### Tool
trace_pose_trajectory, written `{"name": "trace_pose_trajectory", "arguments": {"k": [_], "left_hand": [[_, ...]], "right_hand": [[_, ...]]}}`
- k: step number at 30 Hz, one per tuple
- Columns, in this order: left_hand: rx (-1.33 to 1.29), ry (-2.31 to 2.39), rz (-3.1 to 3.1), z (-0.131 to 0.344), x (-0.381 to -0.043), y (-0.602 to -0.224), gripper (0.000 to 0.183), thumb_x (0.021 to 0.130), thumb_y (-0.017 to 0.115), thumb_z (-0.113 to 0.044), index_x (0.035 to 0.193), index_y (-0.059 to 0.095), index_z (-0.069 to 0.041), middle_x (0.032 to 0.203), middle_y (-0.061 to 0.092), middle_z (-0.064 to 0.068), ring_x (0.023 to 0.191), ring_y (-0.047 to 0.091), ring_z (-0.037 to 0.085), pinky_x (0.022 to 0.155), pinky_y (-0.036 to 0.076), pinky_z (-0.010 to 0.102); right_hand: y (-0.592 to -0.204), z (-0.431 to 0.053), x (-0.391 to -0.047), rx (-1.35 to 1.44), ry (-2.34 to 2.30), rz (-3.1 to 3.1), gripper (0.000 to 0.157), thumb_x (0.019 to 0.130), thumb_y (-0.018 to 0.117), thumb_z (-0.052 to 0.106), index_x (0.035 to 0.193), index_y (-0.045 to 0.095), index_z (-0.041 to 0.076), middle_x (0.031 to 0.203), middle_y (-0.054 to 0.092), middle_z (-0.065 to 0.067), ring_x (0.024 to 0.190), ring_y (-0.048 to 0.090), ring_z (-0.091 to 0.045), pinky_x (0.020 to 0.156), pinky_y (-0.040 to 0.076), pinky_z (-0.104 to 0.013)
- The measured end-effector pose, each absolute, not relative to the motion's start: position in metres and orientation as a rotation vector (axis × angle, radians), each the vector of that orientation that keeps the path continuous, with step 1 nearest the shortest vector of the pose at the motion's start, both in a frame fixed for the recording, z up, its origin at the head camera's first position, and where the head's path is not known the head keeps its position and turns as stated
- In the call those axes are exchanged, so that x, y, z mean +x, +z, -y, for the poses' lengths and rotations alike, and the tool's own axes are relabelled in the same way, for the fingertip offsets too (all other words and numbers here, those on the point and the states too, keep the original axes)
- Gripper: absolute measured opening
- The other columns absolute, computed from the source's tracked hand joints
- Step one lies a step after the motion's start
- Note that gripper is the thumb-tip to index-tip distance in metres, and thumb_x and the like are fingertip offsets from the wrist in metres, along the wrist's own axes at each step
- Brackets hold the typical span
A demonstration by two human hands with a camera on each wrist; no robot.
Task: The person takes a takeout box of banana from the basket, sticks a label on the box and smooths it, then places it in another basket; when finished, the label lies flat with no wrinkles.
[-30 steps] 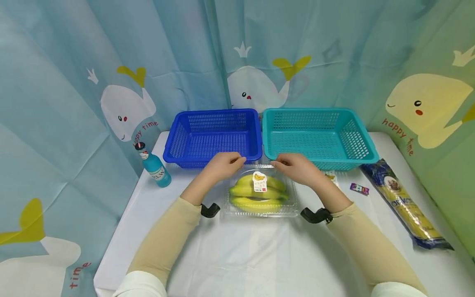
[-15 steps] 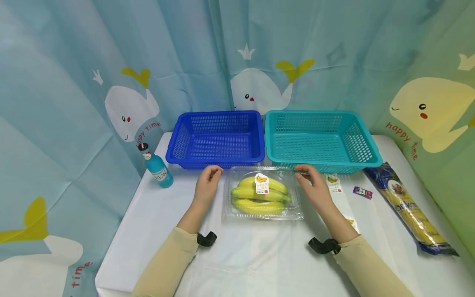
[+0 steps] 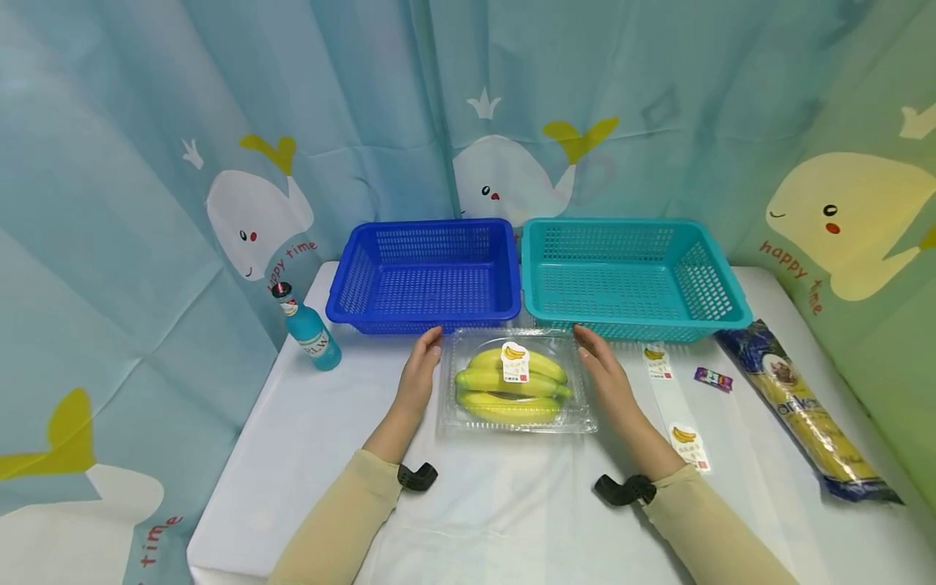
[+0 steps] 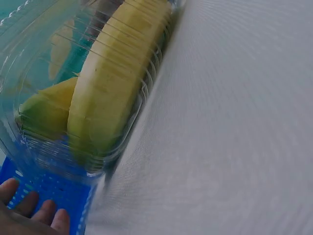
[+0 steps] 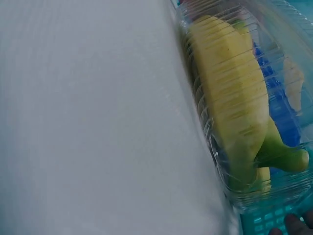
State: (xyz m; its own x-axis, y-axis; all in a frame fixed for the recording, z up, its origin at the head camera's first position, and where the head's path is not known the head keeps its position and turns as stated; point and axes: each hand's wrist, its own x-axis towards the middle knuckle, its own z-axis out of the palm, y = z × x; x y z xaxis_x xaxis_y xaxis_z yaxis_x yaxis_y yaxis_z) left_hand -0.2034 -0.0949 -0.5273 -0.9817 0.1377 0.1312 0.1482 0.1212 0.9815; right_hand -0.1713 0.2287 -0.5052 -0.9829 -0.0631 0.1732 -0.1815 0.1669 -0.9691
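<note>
A clear plastic clamshell container of bananas stands mid-table with its lid down. On the lid is a white sticker with a banana picture. My left hand is at the container's left side, fingers extended forward. At the right side is my right hand, also with fingers extended. Whether either hand touches the plastic I cannot tell. In the left wrist view the fingertips show apart from one another, near the container's end; the right wrist view catches only a few dark fingertips in its corner.
Behind stand a blue basket and a teal basket. A blue bottle is at the left. To the right lie a strip with banana stickers, a small purple wrapped packet and a long yellow-and-blue pack.
Both hands have left the container's far edge, spread outward, and then come in along its two sides, fingers straightening. The container has hardly moved. More of the sticker strip shows.
</note>
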Motion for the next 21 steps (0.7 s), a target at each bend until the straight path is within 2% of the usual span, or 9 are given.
{"name": "trace_pose_trajectory", "arguments": {"k": [2, 4, 7, 9, 14, 21], "left_hand": [[-0.33, -2.087, 2.383, 0.095, -0.203, -0.53, 0.051, 0.109, 0.032, -0.027, 0.155, 0.028, -0.007, 0.159, 0.032, 0.017, 0.149, 0.029, 0.032, 0.123, 0.022, 0.047], [-0.349, -2.109, 2.433, 0.096, -0.202, -0.532, 0.054, 0.109, 0.03, -0.031, 0.158, 0.021, -0.01, 0.163, 0.026, 0.014, 0.151, 0.023, 0.031, 0.124, 0.017, 0.047], [-0.355, -2.086, 2.499, 0.094, -0.2, -0.533, 0.058, 0.108, 0.029, -0.04, 0.16, 0.016, -0.016, 0.165, 0.021, 0.008, 0.153, 0.019, 0.026, 0.125, 0.013, 0.046], [-0.344, -2.06, 2.532, 0.092, -0.199, -0.534, 0.06, 0.107, 0.029, -0.046, 0.16, 0.016, -0.02, 0.165, 0.019, 0.004, 0.153, 0.016, 0.024, 0.126, 0.011, 0.045], [-0.312, -2.054, 2.55, 0.087, -0.196, -0.536, 0.067, 0.103, 0.03, -0.056, 0.16, 0.014, -0.025, 0.166, 0.017, 0.001, 0.154, 0.013, 0.023, 0.125, 0.009, 0.048], [-0.327, -2.078, 2.556, 0.082, -0.194, -0.537, 0.068, 0.103, 0.03, -0.058, 0.16, 0.005, -0.03, 0.167, 0.011, 0.0, 0.155, 0.007, 0.027, 0.123, 0.006, 0.056]], "right_hand": [[-0.508, -0.229, -0.171, 0.234, 1.968, 2.342, 0.051, 0.108, 0.039, 0.025, 0.154, 0.031, 0.005, 0.16, 0.03, -0.017, 0.15, 0.023, -0.034, 0.108, 0.025, -0.005], [-0.511, -0.229, -0.172, 0.229, 1.977, 2.351, 0.052, 0.108, 0.039, 0.026, 0.155, 0.029, 0.006, 0.162, 0.028, -0.016, 0.15, 0.022, -0.034, 0.116, 0.024, -0.015], [-0.513, -0.23, -0.172, 0.214, 1.986, 2.363, 0.053, 0.108, 0.038, 0.026, 0.156, 0.027, 0.007, 0.163, 0.026, -0.016, 0.151, 0.02, -0.034, 0.124, 0.019, -0.036], [-0.513, -0.23, -0.173, 0.21, 2.003, 2.369, 0.053, 0.108, 0.036, 0.024, 0.157, 0.025, 0.006, 0.163, 0.023, -0.016, 0.152, 0.017, -0.035, 0.124, 0.014, -0.048], [-0.514, -0.229, -0.174, 0.186, 2.022, 2.412, 0.054, 0.107, 0.036, 0.019, 0.157, 0.021, 0.004, 0.165, 0.016, -0.017, 0.153, 0.009, -0.036, 0.123, 0.009, -0.057], [-0.517, -0.227, -0.173, 0.191, 1.94, 2.476, 0.054, 0.107, 0.037, 0.023, 0.158, 0.022, 0.01, 0.165, 0.017, -0.016, 0.152, 0.01, -0.04, 0.121, 0.011, -0.062]]}}
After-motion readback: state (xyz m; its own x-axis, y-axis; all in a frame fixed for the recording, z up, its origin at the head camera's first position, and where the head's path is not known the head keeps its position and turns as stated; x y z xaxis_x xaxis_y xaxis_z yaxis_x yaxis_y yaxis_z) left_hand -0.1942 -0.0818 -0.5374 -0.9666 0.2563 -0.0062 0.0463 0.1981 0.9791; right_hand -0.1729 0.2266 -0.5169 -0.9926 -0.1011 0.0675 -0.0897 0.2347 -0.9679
